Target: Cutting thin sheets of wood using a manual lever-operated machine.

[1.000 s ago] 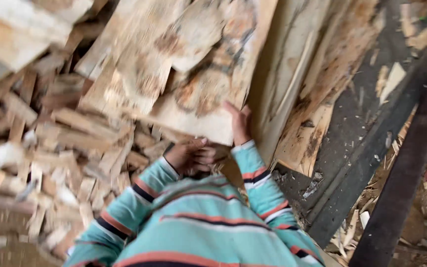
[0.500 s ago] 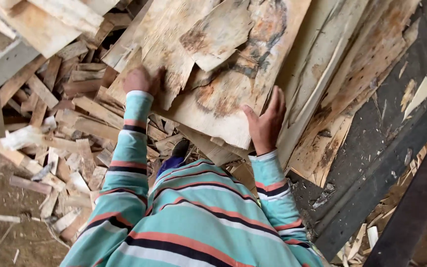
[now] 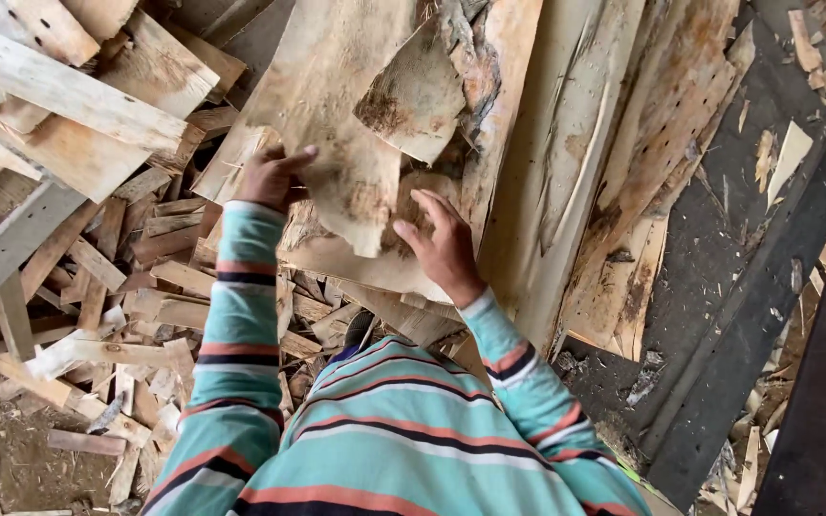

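I see two hands at work, both on one thin wood sheet that leans up against the stack of planks. My left hand grips the sheet's left edge, fingers curled behind it and thumb across the front. My right hand lies flat and open against the lower part of the sheet, fingers spread, closed on nothing. One piece of bark hangs over the sheet near its upper right. Two long pale planks stand just right of it. Left of my arms lies a heap of short wood offcuts, too many to count. One dark beam runs along the right.
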